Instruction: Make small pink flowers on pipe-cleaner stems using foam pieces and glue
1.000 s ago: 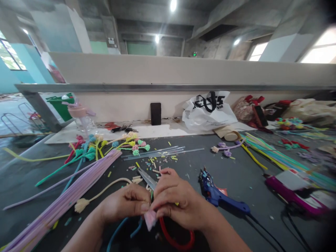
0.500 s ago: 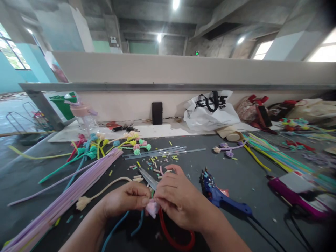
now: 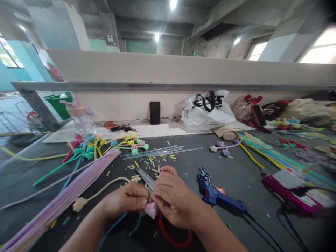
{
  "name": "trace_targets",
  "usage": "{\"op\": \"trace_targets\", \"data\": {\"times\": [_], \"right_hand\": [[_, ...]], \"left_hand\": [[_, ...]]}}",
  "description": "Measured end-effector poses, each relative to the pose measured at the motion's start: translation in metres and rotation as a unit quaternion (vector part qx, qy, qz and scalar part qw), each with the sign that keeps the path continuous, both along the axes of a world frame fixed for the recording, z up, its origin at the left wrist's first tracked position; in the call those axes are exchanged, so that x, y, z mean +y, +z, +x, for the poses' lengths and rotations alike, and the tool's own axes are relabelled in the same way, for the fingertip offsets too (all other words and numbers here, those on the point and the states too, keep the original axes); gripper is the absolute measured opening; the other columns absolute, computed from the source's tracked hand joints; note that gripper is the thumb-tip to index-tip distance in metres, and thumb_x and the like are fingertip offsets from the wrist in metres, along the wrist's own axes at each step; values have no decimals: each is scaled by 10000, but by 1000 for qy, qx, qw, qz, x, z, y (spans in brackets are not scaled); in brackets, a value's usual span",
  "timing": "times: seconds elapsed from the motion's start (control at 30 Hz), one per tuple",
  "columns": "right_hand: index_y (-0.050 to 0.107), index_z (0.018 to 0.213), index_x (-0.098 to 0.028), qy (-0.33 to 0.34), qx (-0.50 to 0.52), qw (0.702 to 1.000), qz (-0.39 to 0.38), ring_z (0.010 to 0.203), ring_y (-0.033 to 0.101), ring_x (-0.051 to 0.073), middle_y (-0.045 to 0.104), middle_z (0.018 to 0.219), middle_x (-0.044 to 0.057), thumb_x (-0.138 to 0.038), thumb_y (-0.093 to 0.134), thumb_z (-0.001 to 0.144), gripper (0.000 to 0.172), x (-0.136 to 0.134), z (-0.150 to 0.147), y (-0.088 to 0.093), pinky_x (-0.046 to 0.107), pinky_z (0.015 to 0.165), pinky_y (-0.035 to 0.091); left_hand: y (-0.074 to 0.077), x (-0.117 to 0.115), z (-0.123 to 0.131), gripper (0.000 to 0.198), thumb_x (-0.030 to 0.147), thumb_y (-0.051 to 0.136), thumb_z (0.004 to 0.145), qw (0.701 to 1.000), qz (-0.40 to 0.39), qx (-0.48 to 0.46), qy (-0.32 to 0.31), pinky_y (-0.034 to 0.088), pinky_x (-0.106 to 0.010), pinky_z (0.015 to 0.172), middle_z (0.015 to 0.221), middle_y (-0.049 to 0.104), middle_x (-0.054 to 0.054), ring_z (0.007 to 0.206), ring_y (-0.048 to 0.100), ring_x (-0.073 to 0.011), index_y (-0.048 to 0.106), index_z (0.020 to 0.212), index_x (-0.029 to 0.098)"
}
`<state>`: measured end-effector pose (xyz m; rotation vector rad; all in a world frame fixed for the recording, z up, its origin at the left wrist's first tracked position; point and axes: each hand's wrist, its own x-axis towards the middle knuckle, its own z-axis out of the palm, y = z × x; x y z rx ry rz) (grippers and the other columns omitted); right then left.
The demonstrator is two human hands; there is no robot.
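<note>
Near the front of the table, my left hand (image 3: 128,199) pinches a small pale pink flower (image 3: 151,210) of fuzzy chenille stem between thumb and fingertips. My right hand (image 3: 177,201) closes on the same flower from the other side, its fingers curled and partly hiding the stem. Under the right hand lies a pair of scissors (image 3: 145,177), blades pointing away to the left and a red handle showing below the wrist. Blue stems (image 3: 135,224) lie beneath my hands. To the left is a cream flower on a bent stem (image 3: 80,204).
A bundle of lilac and pink stems (image 3: 78,185) lies at left, with finished coloured flowers (image 3: 89,148) behind it. Stem snippets (image 3: 152,162) and clear glue sticks (image 3: 162,151) are ahead. A blue glue gun (image 3: 223,199) with its cord and a magenta device (image 3: 291,196) are at right.
The whole view has shifted slightly, with the scene sliding a little left. Both hands keep their pinch, and the pink flower is turned slightly between them.
</note>
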<state>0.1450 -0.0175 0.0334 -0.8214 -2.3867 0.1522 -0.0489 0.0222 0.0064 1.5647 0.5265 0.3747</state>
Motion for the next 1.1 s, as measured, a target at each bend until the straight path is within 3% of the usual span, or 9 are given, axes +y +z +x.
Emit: {"op": "trace_targets", "data": {"times": [0.13, 0.27, 0.47, 0.8, 1.1], "right_hand": [[573, 769, -182, -8, 88, 995, -43, 739, 541, 120, 616, 739, 4, -138, 495, 836, 112, 2, 2, 1, 353, 918, 301], [605, 810, -181, -56, 222, 969, -87, 752, 557, 129, 629, 759, 20, -177, 501, 858, 115, 3, 3, 3, 302, 805, 375], [638, 812, -169, -31, 231, 965, -119, 745, 556, 144, 622, 738, 30, -185, 533, 830, 108, 0, -3, 2, 292, 745, 385], [637, 786, -177, 5, 236, 966, -110, 724, 567, 127, 668, 737, 17, -241, 595, 809, 79, -4, -5, 5, 327, 831, 351], [636, 715, -160, 11, 242, 958, -154, 683, 554, 127, 660, 695, 37, -406, 472, 868, 333, -3, -5, 1, 318, 792, 367]], "left_hand": [[5, -3, -2, 348, 408, 582, 738, 998, -28, -19, 45, 243, -249, 520, 549, 442, -6, 547, 372, -113, 581, 554, 112], [2, -5, -4, 285, 385, 662, 672, 978, -133, -87, 137, 271, -239, 532, 567, 459, -3, 549, 389, -110, 621, 596, 113], [-6, -11, 0, 266, 357, 752, 576, 946, -190, -143, 220, 268, -212, 517, 545, 456, 16, 525, 370, -86, 641, 590, 116], [1, -11, 1, 233, 324, 678, 690, 975, -100, -127, 153, 297, -231, 545, 576, 483, 0, 565, 388, -104, 658, 579, 121], [-6, -11, -4, 188, 296, 665, 709, 973, -118, -132, 151, 304, -227, 546, 607, 508, -5, 570, 395, -99, 667, 628, 127]]}}
